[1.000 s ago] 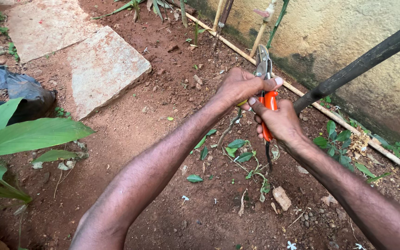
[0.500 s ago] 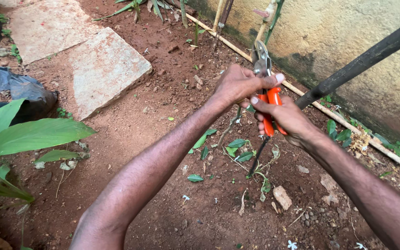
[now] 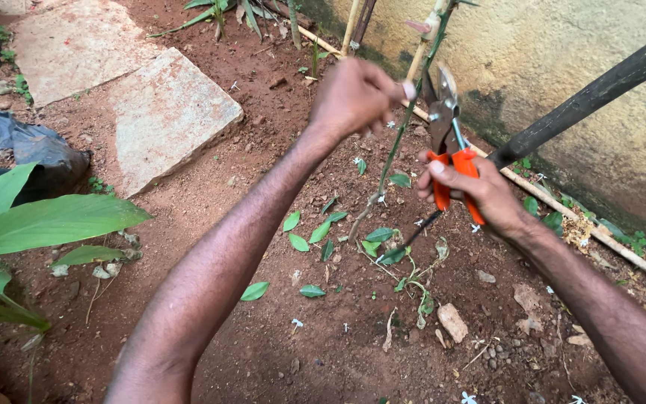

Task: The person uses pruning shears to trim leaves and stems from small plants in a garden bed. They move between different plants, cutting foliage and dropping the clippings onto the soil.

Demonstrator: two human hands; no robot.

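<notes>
My right hand (image 3: 480, 191) grips orange-handled pruning shears (image 3: 446, 127), blades parted and pointing up beside a thin green plant stem (image 3: 401, 138). That stem rises from the red soil toward the wall. My left hand (image 3: 354, 96) is higher up, pinching the stem between thumb and fingers just left of the blades. Several cut green leaves (image 3: 308, 232) lie on the ground below the hands.
Flat stone slabs (image 3: 166, 112) lie at upper left, a black plastic sheet (image 3: 20, 146) at far left, broad green leaves (image 3: 46, 221) at lower left. A dark pole (image 3: 592, 93) slants across the upper right before a stained wall (image 3: 577, 52). A thin pipe (image 3: 600, 236) runs along the wall's base.
My left hand left the shears and moved up and left onto the stem. The shears' blades opened and tilted right. More cut leaves lie on the soil.
</notes>
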